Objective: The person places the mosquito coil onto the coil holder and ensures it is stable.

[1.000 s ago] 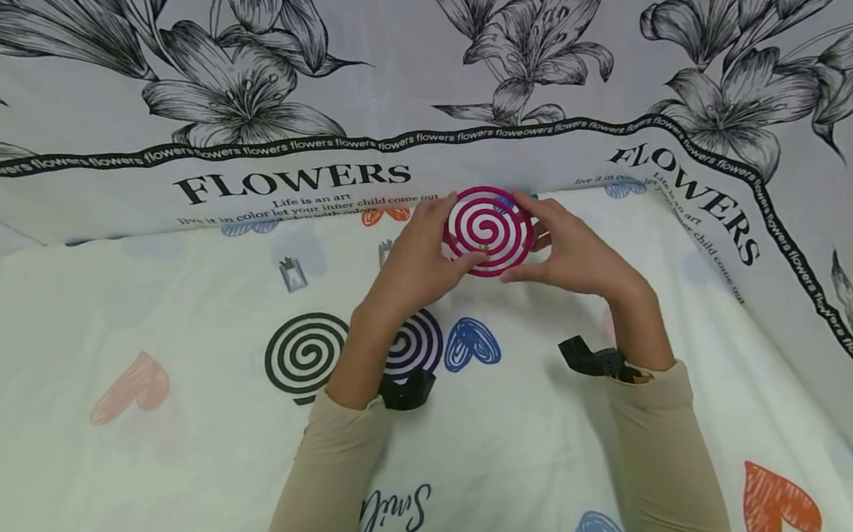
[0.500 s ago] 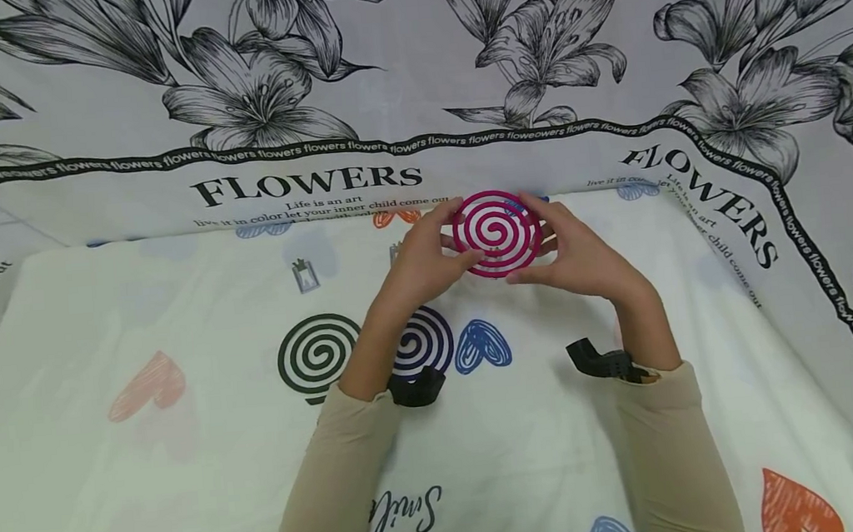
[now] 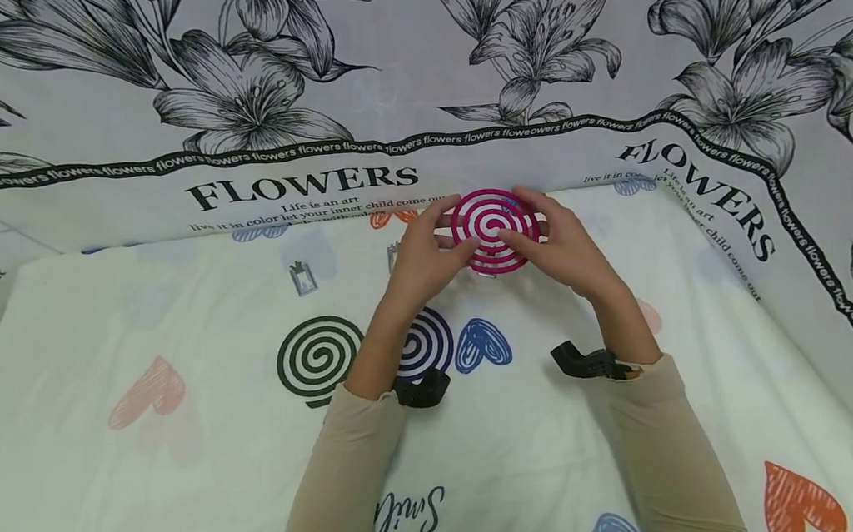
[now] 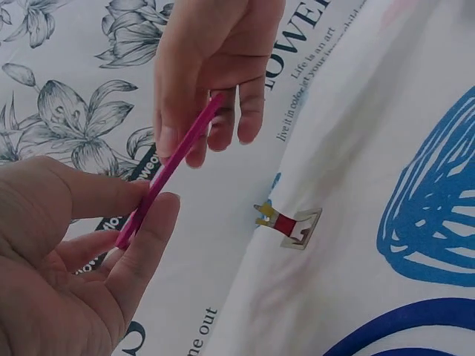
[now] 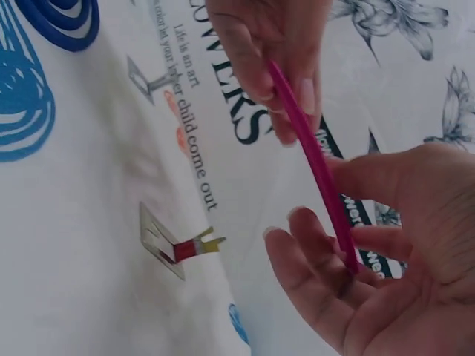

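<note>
Both hands hold a pink mosquito coil above the far side of the cloth, its flat face toward the head camera. My left hand pinches its left edge between thumb and fingers. At the right, my right hand grips the coil, with the thumb lying across its face near the centre. Seen edge-on in the left wrist view, the coil is a thin tilted strip. Below it a small metal coil stand with a red and yellow upright part sits on the cloth, mostly hidden in the head view.
A dark green coil and a dark blue coil, partly behind the left forearm, lie on the cloth. Two more metal stands are further left: one stand in full view, another stand partly covered by the left hand. A flower-printed cloth rises behind.
The right thumb has moved from the coil's lower rim onto its face near the centre, and the right hand has shifted slightly left. The left hand keeps its hold. The head view has shifted slightly.
</note>
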The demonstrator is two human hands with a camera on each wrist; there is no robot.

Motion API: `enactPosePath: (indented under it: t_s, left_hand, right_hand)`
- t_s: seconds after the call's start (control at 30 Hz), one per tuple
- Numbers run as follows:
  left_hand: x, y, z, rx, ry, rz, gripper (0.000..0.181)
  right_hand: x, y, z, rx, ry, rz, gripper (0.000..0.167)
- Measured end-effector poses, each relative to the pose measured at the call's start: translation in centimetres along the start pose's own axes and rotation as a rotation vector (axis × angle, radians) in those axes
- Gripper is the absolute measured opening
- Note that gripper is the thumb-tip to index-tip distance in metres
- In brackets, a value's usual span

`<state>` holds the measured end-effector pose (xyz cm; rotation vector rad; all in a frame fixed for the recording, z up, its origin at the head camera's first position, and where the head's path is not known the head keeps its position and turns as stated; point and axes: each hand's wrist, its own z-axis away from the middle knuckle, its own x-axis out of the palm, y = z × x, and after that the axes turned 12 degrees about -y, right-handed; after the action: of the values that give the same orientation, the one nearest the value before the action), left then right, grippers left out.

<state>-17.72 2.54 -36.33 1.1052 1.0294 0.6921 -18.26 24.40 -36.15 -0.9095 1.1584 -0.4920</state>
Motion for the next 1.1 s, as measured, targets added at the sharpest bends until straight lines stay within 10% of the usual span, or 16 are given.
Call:
enactPosePath:
  t_s: [1.1]
  left_hand:
    - [2.1, -1.7, -1.7, -0.071, 0.081, 0.049, 0.061]
  right_hand:
    - [1.6, 2.0, -1.6, 0.115, 0.134, -0.2, 0.067]
